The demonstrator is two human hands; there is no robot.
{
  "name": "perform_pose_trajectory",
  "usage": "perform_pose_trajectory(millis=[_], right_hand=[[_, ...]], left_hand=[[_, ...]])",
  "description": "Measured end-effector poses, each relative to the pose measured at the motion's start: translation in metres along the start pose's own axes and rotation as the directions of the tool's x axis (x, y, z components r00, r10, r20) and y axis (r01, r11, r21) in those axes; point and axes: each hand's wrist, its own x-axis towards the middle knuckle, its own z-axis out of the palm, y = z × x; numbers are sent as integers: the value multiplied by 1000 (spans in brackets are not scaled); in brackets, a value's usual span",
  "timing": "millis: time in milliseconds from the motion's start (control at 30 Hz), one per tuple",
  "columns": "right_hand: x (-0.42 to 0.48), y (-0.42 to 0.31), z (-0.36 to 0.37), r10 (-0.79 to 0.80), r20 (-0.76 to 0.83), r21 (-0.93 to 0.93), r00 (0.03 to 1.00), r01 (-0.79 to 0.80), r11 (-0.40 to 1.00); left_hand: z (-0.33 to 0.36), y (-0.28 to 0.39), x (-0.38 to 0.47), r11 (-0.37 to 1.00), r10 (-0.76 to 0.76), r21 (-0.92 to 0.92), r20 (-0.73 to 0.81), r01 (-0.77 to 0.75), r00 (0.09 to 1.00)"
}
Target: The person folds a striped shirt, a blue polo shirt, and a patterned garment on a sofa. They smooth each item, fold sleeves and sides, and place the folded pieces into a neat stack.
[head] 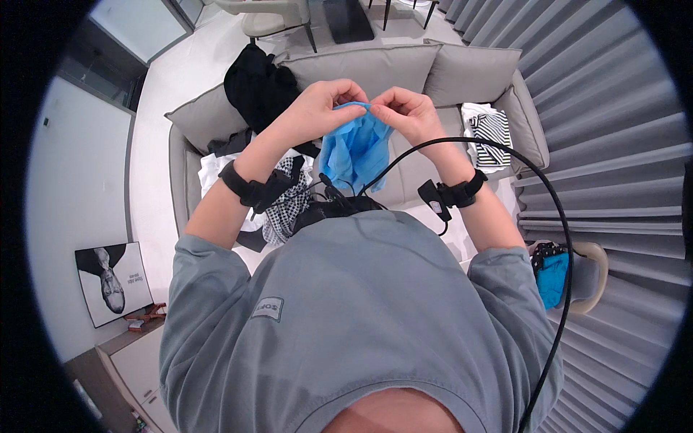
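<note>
A light blue cloth garment hangs in loose folds in front of my chest, above the seat of a grey sofa. My left hand pinches its upper edge between thumb and fingers. Close beside it, my right hand grips the same edge, the two thumbs nearly meeting. What kind of garment it is cannot be told from the folds. Both wrists wear black straps with small devices.
On the sofa's left lie a black garment and a black-and-white patterned cloth. Folded striped clothes rest at its right end. A black cable arcs past my right arm. Blue folded cloth sits on a chair.
</note>
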Motion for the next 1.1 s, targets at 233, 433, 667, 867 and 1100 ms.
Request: perform_pose_trajectory(millis=[233, 433, 667, 867, 1100], right_hand=[[4, 4, 1, 49, 76, -35, 996, -47, 998], [12, 9, 0, 12, 57, 150, 998, -21, 988], [16, 9, 2, -1, 61, 106, 998, -6, 994], [23, 5, 5, 22, 66, -61, 998, -18, 998], [29, -1, -2, 75, 100, -38, 992, -72, 997]], left_hand=[[-2, -11, -3, 997, 65, -31, -9, -65, 998], [-1, -15, 0, 991, 129, -6, -124, -131, 984], [8, -12, -9, 978, 74, 207, -244, -22, 967], [4, -4, -9, 956, -6, 283, -248, 79, 969], [7, 7, -10, 914, 177, 403, -295, -46, 939]])
